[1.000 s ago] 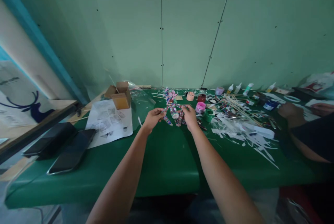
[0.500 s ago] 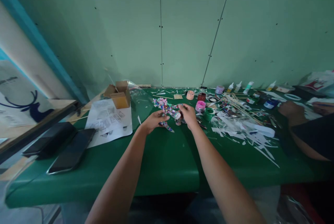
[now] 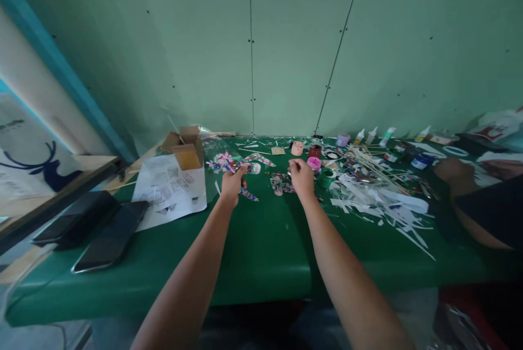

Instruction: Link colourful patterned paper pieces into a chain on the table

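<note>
A small figure [image 3: 221,161] covered in pink, blue and white flecks, with arm-like parts sticking out, is held in my left hand [image 3: 232,183]. That hand's fingers are wrapped round its middle. My right hand [image 3: 301,175] is closed, its fingertips pressed together over a flecked multicoloured piece [image 3: 279,184] lying on the table. Whether anything small is in those fingertips I cannot make out. Close beside the right hand stand an open pink paint pot [image 3: 314,164] and a green pot [image 3: 326,178].
White paper strips [image 3: 376,203] and thin wooden sticks [image 3: 378,164] are heaped on the green table [image 3: 261,252] to the right. At left lie a printed sheet [image 3: 174,184], a cardboard box [image 3: 189,151] and a phone [image 3: 112,235]. Another person's arm [image 3: 482,219] rests at far right.
My left hand has moved left with the figure, away from my right hand. The right hand has let go of the figure, and the flecked piece on the table now shows.
</note>
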A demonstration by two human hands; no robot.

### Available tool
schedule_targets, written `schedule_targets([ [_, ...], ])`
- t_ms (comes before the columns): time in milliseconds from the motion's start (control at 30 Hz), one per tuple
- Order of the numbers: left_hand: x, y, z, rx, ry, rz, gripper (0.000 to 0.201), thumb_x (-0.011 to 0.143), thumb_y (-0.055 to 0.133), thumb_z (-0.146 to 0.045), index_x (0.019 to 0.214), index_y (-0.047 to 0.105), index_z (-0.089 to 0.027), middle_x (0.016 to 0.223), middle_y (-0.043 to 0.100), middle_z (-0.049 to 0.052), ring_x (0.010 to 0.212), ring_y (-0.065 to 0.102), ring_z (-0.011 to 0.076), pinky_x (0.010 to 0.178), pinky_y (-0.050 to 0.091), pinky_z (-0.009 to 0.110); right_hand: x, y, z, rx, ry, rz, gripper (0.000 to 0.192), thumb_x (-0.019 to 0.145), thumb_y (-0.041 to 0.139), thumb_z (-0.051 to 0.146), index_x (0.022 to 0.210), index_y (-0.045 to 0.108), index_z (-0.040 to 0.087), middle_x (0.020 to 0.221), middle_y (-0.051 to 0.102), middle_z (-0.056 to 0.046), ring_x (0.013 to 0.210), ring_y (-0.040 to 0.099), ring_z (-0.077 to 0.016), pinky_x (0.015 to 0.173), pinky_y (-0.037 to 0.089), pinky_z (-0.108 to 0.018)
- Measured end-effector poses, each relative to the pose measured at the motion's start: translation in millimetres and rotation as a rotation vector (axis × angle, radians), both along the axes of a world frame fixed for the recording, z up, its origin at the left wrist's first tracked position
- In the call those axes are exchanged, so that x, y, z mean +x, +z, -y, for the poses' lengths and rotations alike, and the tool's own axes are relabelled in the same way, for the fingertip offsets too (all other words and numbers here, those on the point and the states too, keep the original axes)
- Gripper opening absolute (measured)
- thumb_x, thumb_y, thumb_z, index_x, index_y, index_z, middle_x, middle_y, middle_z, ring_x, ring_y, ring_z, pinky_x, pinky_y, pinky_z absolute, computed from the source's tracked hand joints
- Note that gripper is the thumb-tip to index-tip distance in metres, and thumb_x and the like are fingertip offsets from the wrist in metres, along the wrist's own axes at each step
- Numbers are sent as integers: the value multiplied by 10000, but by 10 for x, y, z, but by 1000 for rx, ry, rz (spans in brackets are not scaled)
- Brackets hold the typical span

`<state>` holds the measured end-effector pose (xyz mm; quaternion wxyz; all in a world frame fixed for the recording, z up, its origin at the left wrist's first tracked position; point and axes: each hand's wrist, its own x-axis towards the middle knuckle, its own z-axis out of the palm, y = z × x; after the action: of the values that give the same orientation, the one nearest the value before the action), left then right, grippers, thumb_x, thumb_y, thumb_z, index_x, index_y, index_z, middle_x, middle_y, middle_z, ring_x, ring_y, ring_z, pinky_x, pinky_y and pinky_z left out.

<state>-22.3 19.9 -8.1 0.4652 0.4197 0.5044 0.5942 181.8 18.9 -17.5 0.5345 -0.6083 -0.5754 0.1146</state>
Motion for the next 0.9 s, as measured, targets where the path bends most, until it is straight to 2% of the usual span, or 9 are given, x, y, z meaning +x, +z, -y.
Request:
schedule_targets([
  [67, -34, 1, -28, -8, 83, 74, 332, 644, 703, -443, 667, 519, -167, 569, 504, -27, 398, 415, 72, 392, 319, 232, 45, -32, -20, -26, -36, 170, 285, 863, 422, 245, 1005, 660, 178, 938, 687, -76, 832, 609, -211, 736, 429, -303],
  [167, -65, 8, -45, -50, 139, 193, 300, 671, 688, -418, 710, 498, -188, 582, 503, -39, 417, 441, 80, 406, 338, 231, 4, -67, 5, -126, 106, 442, 341, 810, 449, 125, 1063, 667, 199, 1072, 663, -67, 979, 565, -212, 846, 393, -308],
  [233, -73, 16, -46, -91, 154, 237, 292, 676, 688, -407, 733, 500, -191, 604, 516, -39, 429, 456, 79, 413, 345, 227, -54, -72, 50, -230, 220, 593, 385, 789, 511, 143, 1137, 645, 236, 1139, 635, -60, 1055, 520, -234, 882, 365, -327],
  [333, -79, 29, -46, -148, 147, 298, 271, 673, 690, -377, 754, 523, -179, 639, 545, -32, 443, 467, 66, 418, 343, 212, -109, -60, 110, -355, 276, 707, 456, 782, 599, 272, 1238, 580, 282, 1210, 586, -72, 1130, 460, -288, 896, 340, -374],
  [433, -84, 41, -49, -149, 105, 411, 205, 667, 681, -286, 771, 555, -163, 676, 568, -25, 460, 480, 52, 433, 361, 199, -123, -52, 115, -352, 271, 701, 431, 804, 603, 313, 1234, 572, 298, 1172, 586, -77, 1108, 474, -287, 880, 342, -376],
  [600, -95, 36, -62, -165, 86, 520, 163, 677, 662, -237, 783, 565, -158, 656, 568, -21, 482, 512, 62, 445, 377, 199, -147, -46, 62, -176, 331, 542, 372, 849, 538, 232, 1219, 566, 248, 1040, 625, -58, 971, 547, -198, 839, 380, -299],
  [733, -108, -3, -79, -183, 100, 417, 202, 667, 685, -265, 757, 533, -168, 582, 520, -43, 435, 461, 51, 420, 314, 191, -69, -17, 38, -113, 137, 475, 325, 883, 394, 155, 1098, 634, 184, 997, 655, -71, 952, 559, -193, 836, 394, -290],
  [900, -114, -28, -88, -163, 127, 373, 248, 650, 699, -311, 749, 514, -179, 575, 488, -62, 429, 437, 47, 432, 314, 200, 84, 14, 21, -130, 5, 421, 326, 851, 401, 152, 1059, 649, 191, 952, 681, -56, 851, 592, -197, 751, 413, -286],
])
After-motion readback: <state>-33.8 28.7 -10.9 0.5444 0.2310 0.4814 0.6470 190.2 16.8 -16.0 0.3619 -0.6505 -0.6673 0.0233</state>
